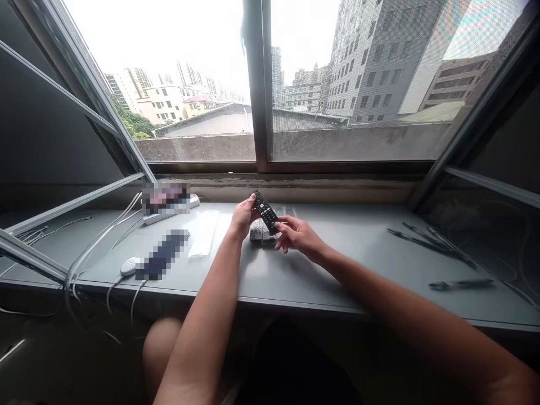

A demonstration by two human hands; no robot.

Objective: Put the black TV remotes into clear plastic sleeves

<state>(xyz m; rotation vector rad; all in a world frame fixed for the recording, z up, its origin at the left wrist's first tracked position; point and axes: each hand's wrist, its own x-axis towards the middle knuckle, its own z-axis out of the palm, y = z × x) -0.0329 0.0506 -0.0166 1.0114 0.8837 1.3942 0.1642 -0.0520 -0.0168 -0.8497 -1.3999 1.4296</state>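
Note:
A black remote control [265, 211] is held up at a slant above the grey desk, its buttons facing up. My left hand [244, 215] grips its upper end, thumb on the edge. My right hand [295, 232] pinches the lower end between thumb and fingers. Behind and below the remote lies a clear plastic package [257, 233] with dark contents, partly hidden by the remote and my right hand. I cannot make out what is inside the package.
A white plastic sleeve [204, 233], a blurred phone-like item [162, 256], a round white charger [129, 266] and a power strip [171, 209] with cables lie left. Dark cables [422, 239] and a pen [460, 284] lie right. A window stands behind the desk [337, 225].

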